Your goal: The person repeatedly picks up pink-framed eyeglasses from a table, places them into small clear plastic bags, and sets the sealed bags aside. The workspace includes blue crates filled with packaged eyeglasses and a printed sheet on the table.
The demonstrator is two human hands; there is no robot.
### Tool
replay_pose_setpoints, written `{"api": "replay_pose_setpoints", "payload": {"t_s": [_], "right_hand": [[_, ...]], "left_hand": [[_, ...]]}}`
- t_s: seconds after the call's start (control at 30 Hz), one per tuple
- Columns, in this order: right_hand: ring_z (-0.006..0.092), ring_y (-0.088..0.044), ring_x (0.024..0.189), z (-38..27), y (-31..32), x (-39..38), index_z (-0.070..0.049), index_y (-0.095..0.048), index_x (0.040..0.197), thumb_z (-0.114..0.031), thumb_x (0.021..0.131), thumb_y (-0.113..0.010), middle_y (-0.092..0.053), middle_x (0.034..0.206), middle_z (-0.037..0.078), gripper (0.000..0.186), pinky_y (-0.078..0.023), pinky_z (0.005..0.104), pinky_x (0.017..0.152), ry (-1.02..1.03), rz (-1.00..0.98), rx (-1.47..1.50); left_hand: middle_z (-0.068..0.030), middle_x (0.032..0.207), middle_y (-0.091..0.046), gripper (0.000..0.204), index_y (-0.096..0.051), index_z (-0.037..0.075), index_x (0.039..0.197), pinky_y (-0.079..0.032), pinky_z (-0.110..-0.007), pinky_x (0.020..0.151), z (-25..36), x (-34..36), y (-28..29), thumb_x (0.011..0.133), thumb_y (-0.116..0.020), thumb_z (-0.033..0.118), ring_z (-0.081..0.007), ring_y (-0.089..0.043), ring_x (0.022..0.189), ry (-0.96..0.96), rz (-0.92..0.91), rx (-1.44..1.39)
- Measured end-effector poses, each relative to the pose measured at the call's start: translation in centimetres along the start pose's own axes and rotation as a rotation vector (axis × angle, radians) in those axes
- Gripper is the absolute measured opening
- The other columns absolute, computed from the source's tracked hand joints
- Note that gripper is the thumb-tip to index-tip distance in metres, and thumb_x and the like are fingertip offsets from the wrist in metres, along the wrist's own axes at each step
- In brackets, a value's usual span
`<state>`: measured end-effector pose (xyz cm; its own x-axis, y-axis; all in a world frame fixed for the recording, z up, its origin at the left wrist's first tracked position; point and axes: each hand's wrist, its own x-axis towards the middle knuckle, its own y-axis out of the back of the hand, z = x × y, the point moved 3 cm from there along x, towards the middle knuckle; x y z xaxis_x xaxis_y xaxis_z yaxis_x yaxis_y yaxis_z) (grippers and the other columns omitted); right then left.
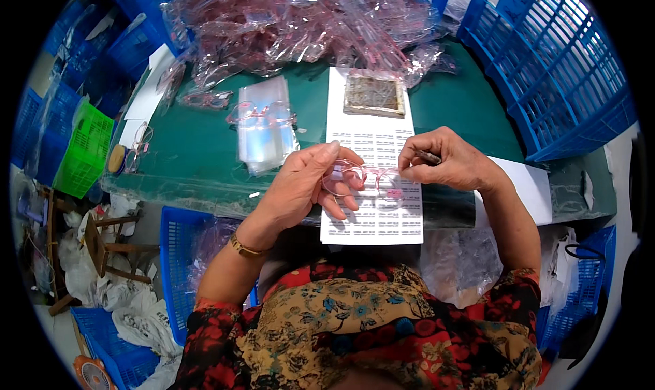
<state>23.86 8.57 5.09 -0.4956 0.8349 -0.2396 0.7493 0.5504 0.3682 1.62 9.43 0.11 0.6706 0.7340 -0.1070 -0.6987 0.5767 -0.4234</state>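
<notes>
A pair of eyeglasses point(379, 176) with a thin pink frame and clear lenses is above the printed sheet. My left hand point(298, 182) grips one side of it, fingers curled behind the lens. My right hand point(456, 163) is closed in a pinch, its fingertips right at the other lens. A thin dark tool point(428, 156) shows between its fingers; its exact kind is not clear. Under both hands lies a white sheet of printed labels point(368, 219). A second pair of pink glasses point(263, 112) rests on a stack of clear plastic sleeves point(267, 148).
A heap of pink glasses in clear bags point(300, 28) covers the back of the green table point(191, 144). A framed, worn rectangular block point(374, 95) sits on the sheet's far end. A large blue crate point(552, 76) stands at right. More glasses point(138, 148) lie at left.
</notes>
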Motion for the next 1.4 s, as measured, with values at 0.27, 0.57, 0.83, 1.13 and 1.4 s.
{"api": "replay_pose_setpoints", "payload": {"t_s": [0.27, 0.57, 0.83, 1.13, 1.4], "right_hand": [[0.0055, -0.039, 0.057, 1.7, 0.9, 0.8, -0.001, -0.063, 0.078, -0.025, 0.085, -0.062, -0.047, 0.061, -0.003, 0.025, -0.032, 0.0235, 0.054, -0.027, 0.249, -0.008], [0.0292, -0.05, 0.053, 3.7, 2.6, 0.7, 0.0, -0.056, 0.071, -0.025, 0.091, -0.055, -0.051, 0.058, 0.016, 0.032, -0.039, 0.0398, 0.052, 0.124, 0.611, -0.676], [0.0359, -0.057, 0.059, 4.5, 3.5, 0.8, -0.002, -0.059, 0.074, -0.027, 0.089, -0.057, -0.057, 0.061, 0.017, 0.029, -0.044, 0.0445, 0.056, 0.104, 0.652, -0.843], [0.0346, -0.058, 0.059, 4.4, 3.1, 0.4, -0.003, -0.06, 0.074, -0.028, 0.088, -0.059, -0.058, 0.061, 0.016, 0.028, -0.045, 0.0439, 0.055, 0.147, 0.66, -0.878], [0.032, -0.058, 0.056, 4.3, 2.5, 0.8, -0.003, -0.064, 0.072, -0.039, 0.082, -0.068, -0.06, 0.061, 0.015, 0.037, -0.045, 0.0413, 0.053, 0.11, 0.676, -0.746]], "left_hand": [[-0.0146, 0.079, -0.063, 0.05, -0.056, -0.006, 0.101, -0.056, -0.026, 0.044, -0.3, 0.3, 0.4, 0.098, -0.042, 0.042, -0.0196, -0.067, 0.061, 0.104, -0.011, 0.001], [-0.0153, 0.078, -0.064, 0.048, -0.057, -0.006, 0.094, -0.055, -0.025, 0.043, -0.4, 0.0, 0.3, 0.098, -0.044, 0.04, -0.0196, -0.066, 0.058, 0.095, 0.004, 0.072], [-0.0161, 0.076, -0.064, 0.047, -0.057, -0.006, 0.094, -0.055, -0.025, 0.042, -0.5, -0.3, 0.2, 0.1, -0.041, 0.038, -0.0199, -0.067, 0.057, 0.079, 0.021, 0.094], [-0.0159, 0.075, -0.064, 0.045, -0.056, -0.006, 0.095, -0.054, -0.024, 0.042, -0.7, -0.2, 0.2, 0.1, -0.041, 0.035, -0.0191, -0.066, 0.056, 0.061, 0.023, 0.097], [-0.0166, 0.08, -0.064, 0.042, -0.055, -0.007, 0.101, -0.057, -0.025, 0.047, -0.7, -0.2, 0.5, 0.1, -0.041, 0.033, -0.0203, -0.067, 0.063, 0.051, 0.016, 0.05]]}}
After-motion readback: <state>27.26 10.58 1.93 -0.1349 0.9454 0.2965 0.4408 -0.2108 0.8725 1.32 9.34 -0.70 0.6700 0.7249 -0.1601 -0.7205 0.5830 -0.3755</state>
